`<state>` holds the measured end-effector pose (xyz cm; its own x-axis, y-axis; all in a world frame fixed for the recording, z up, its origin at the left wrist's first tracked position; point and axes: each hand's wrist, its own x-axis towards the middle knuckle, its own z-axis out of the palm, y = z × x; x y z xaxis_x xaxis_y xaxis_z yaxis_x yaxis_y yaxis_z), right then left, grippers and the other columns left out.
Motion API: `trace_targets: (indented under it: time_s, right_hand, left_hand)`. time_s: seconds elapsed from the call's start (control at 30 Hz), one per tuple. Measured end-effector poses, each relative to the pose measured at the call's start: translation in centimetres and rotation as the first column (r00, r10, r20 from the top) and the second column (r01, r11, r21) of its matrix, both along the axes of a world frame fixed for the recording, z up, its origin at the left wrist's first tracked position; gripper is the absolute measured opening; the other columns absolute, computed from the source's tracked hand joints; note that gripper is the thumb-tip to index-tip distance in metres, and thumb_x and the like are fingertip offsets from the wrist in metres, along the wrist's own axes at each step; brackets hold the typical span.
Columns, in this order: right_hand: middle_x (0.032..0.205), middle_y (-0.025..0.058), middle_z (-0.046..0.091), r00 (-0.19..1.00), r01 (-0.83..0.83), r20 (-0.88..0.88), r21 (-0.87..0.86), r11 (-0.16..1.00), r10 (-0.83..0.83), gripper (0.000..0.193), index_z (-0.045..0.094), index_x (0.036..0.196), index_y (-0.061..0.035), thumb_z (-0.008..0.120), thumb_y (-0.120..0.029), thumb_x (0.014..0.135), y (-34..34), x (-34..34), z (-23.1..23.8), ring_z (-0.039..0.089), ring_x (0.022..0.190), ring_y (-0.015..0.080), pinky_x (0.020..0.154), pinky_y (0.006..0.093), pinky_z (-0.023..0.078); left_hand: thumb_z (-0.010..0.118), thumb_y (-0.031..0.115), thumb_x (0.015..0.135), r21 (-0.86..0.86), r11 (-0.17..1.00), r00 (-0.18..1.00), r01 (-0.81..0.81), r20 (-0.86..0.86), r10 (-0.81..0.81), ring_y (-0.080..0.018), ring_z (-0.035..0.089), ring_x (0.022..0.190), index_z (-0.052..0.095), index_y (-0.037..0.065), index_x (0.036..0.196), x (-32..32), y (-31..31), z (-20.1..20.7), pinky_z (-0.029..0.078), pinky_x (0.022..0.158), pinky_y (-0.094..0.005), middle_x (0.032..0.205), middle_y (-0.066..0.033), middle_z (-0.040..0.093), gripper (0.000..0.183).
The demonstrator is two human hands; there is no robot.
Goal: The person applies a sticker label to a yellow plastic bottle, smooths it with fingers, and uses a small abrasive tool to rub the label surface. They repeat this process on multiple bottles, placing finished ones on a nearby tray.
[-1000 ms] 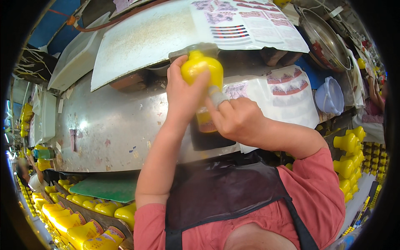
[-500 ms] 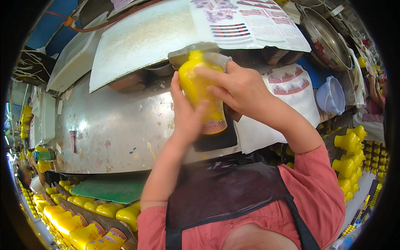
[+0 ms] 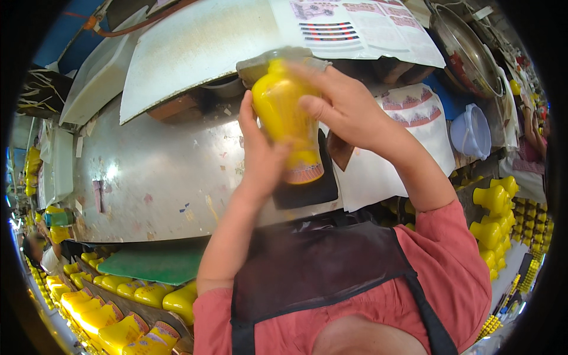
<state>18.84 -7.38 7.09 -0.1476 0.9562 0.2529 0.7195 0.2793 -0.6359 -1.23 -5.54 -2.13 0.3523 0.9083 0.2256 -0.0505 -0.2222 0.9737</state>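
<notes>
A glossy yellow vase (image 3: 283, 100) with a narrow neck and a pink-patterned band round its base is tilted over the metal table, neck pointing away from me. My left hand (image 3: 260, 154) grips its left side, thumb across the front near the base. Over the upper right of the vase lies my right hand (image 3: 340, 103), its fingers stretched out and blurred, thumb apart. Below the vase is a black pad (image 3: 307, 192). A grey, shallow dish-like thing (image 3: 251, 66) sits behind the neck, partly hidden.
Printed sheets (image 3: 373, 29) lie on a raised pale board (image 3: 195, 53) at the back. White paper with patterned strips (image 3: 414, 148) lies on the right, beside a lavender bucket (image 3: 470, 133) and metal basin (image 3: 464, 47). Yellow vases (image 3: 112, 322) line racks at lower left and right.
My right hand has slid a little up and away over the vase's shoulder. The left hand keeps its hold. The whole view has shifted slightly.
</notes>
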Motion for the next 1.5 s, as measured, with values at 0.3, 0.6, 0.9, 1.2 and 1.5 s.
trace_targets:
  time_s: [0.3,0.6,0.9,1.2,1.5]
  right_hand:
    - [0.148,0.017,0.052,0.967,0.104,-0.206,-0.213,0.972,-0.149,0.096,0.027,0.163,-0.0126,0.078,-0.022,0.082,-3.0,0.7,-4.5,0.065,0.08,0.0157,0.073,0.0287,0.053]
    - [0.096,0.0086,0.068,0.924,0.036,-0.351,-0.324,0.945,-0.155,0.094,0.02,0.165,-0.014,0.072,-0.015,0.087,-4.2,-0.3,-4.4,0.064,0.077,0.0112,0.074,0.0268,0.053]
    - [0.097,0.0167,0.07,0.913,0.157,-0.318,-0.304,0.94,-0.256,0.098,0.022,0.163,-0.012,0.077,-0.031,0.085,-4.6,-1.7,-4.3,0.068,0.073,0.0223,0.073,0.0356,0.055]
    - [0.093,0.0158,0.069,0.796,-0.062,-0.56,-0.452,0.89,-0.229,0.092,0.018,0.164,-0.0144,0.073,-0.026,0.091,-4.3,0.1,-4.5,0.067,0.072,0.0207,0.073,0.0358,0.057]
    - [0.13,0.0283,0.065,0.873,0.102,-0.404,-0.398,0.912,-0.274,0.089,0.018,0.163,-0.009,0.069,-0.033,0.094,-4.4,-1.8,-5.2,0.072,0.103,0.037,0.094,0.0397,0.054]
  left_hand:
    - [0.058,0.037,0.101,-0.04,0.999,0.999,0.033,0.031,-0.032,-0.0269,0.042,0.137,0.008,0.007,0.163,-1.2,-1.2,-0.9,0.037,0.114,-0.0414,0.159,-0.0157,0.027,0.085]
    - [0.053,0.027,0.106,-0.069,0.997,0.993,0.047,0.111,-0.039,-0.0219,0.047,0.13,0.011,0.01,0.165,-0.8,-2.0,-0.9,0.037,0.113,-0.038,0.158,-0.0132,0.033,0.074]
    - [0.056,0.021,0.104,-0.127,0.992,0.997,0.009,0.078,0.001,-0.0217,0.046,0.128,0.008,0.009,0.164,-0.5,-1.8,-0.5,0.039,0.111,-0.0385,0.154,-0.0119,0.035,0.078]
    - [0.056,0.022,0.102,-0.112,0.993,0.994,0.032,0.109,-0.02,-0.0217,0.049,0.125,0.009,0.007,0.163,-0.7,-2.0,-0.7,0.041,0.11,-0.0384,0.154,-0.0126,0.035,0.079]
    - [0.06,0.018,0.1,-0.139,0.99,0.983,-0.012,0.182,0.037,-0.0208,0.052,0.123,0.013,0.006,0.162,0.2,-1.9,-0.8,0.044,0.107,-0.0374,0.149,-0.0128,0.039,0.078]
